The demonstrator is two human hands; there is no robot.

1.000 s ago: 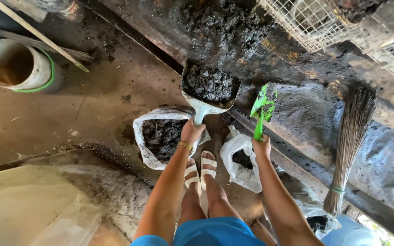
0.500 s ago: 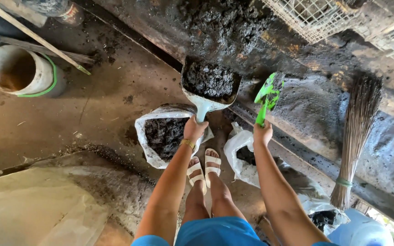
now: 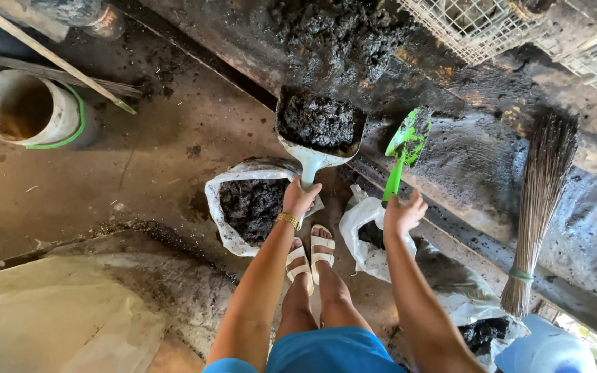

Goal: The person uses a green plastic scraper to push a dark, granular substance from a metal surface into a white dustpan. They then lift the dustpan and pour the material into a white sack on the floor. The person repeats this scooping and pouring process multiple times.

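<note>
My left hand (image 3: 300,197) grips the handle of a white dustpan (image 3: 310,155) heaped with dark wet dirt, held just beyond an open white bag (image 3: 224,228) that holds the same dark dirt. My right hand (image 3: 402,213) holds a green trowel (image 3: 402,152) by its handle, blade pointing away toward the dirty concrete ledge (image 3: 478,166). A second white bag (image 3: 362,235) with some dirt stands below my right hand. My feet in white sandals (image 3: 310,254) rest between the two bags.
A stick broom (image 3: 540,207) leans on the ledge at right. A white bucket with a green rim (image 3: 25,110) and a long pole (image 3: 50,59) lie at upper left. Wire cages (image 3: 478,21) sit at top right. A pile of dark dirt (image 3: 333,34) covers the ledge.
The loaded dustpan and the trowel stay in my hands with almost no movement; the view has shifted slightly and the bucket sits a bit further left.
</note>
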